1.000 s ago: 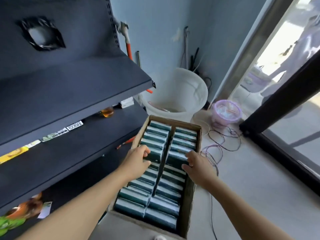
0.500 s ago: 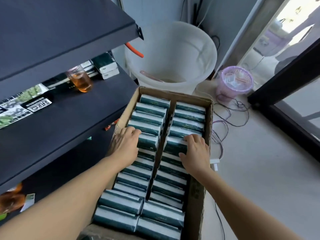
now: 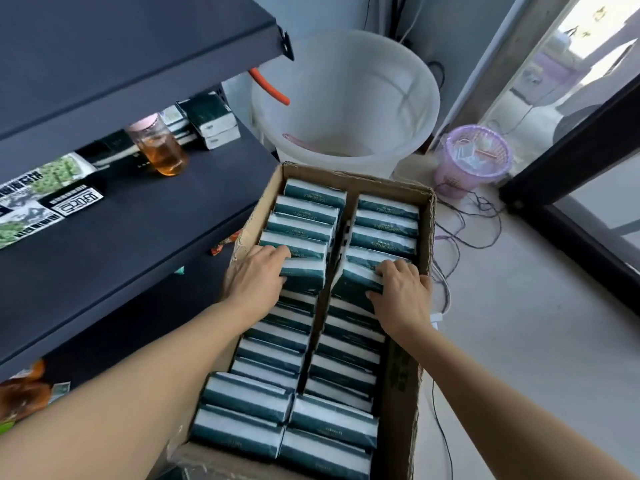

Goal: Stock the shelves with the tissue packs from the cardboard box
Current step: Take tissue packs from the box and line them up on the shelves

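An open cardboard box [image 3: 423,216] stands on the floor, filled with two rows of several dark green and white tissue packs [image 3: 382,244]. My left hand [image 3: 254,277] grips one pack [image 3: 304,273] in the left row, fingers curled over its far edge. My right hand [image 3: 403,292] grips a pack [image 3: 356,280] in the right row, which sits tilted up above its neighbours. The dark shelves [image 3: 145,230] rise just left of the box. A few tissue packs [image 3: 213,121] lie at the back of the middle shelf.
A jar of amber liquid [image 3: 159,147] and printed packets [image 3: 41,188] sit on the middle shelf. A large white bucket [image 3: 346,98] stands behind the box, a small purple basket [image 3: 474,157] and loose cables [image 3: 464,220] to its right. A glass door frame [image 3: 571,174] borders the right.
My head has dropped closer to the box and both hands have closed on packs; the two gripped packs have lifted slightly out of their rows.
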